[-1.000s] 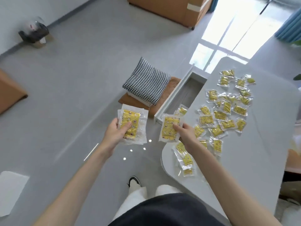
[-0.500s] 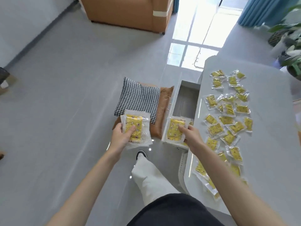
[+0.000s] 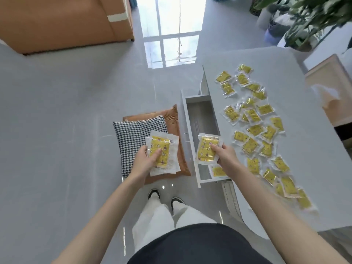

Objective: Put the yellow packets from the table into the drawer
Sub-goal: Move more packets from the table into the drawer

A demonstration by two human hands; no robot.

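My left hand [image 3: 145,160] holds a small stack of yellow packets [image 3: 163,153] over the cushions, thumb on top. My right hand [image 3: 224,156] pinches another yellow packet [image 3: 207,148] above the near end of the open grey drawer [image 3: 200,119]. One packet [image 3: 217,170] lies inside the drawer at its near end, partly under my right hand. Several more yellow packets [image 3: 255,130] lie scattered on the grey table [image 3: 312,168] to the right of the drawer.
A houndstooth cushion [image 3: 133,138] on a brown cushion [image 3: 171,119] lies on the floor left of the drawer. An orange sofa [image 3: 62,21] stands at the far left and potted plants [image 3: 308,18] at the far right. My feet [image 3: 165,197] stand in front of the drawer.
The view has swung right and I have stepped in front of the drawer. My right hand with its packet has moved over the drawer's near end. My left hand keeps its stack.
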